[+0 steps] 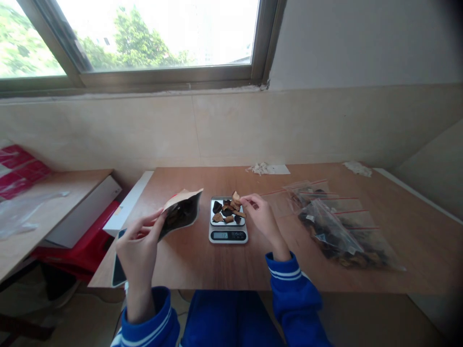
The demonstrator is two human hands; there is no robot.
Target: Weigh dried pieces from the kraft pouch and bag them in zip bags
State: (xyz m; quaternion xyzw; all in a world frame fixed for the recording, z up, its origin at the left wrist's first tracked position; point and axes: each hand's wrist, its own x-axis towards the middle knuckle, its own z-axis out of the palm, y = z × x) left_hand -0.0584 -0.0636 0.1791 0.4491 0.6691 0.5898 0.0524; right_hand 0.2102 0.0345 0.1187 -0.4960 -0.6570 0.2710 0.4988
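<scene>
My left hand [141, 241] is closed on the edge of a paper pouch [181, 212], whose mouth stands open toward me and shows a dark inside. To its right, a small digital kitchen scale [228, 235] sits on the table with its display lit; the digits are too small to read surely. Brown and black dried slices [227, 208] lie spread on its platform. My right hand [262, 217] reaches in from the right, fingertips pinched on a light brown dried slice [236, 197] at the platform's upper right edge.
Several clear zip bags [347, 231] of dark dried pieces lie overlapping on the right of the wooden table [267, 270]. A phone [118, 265] rests at the left edge. White scraps [261, 168] and paper [279, 169] lie by the wall. Another table [87, 180] stands left.
</scene>
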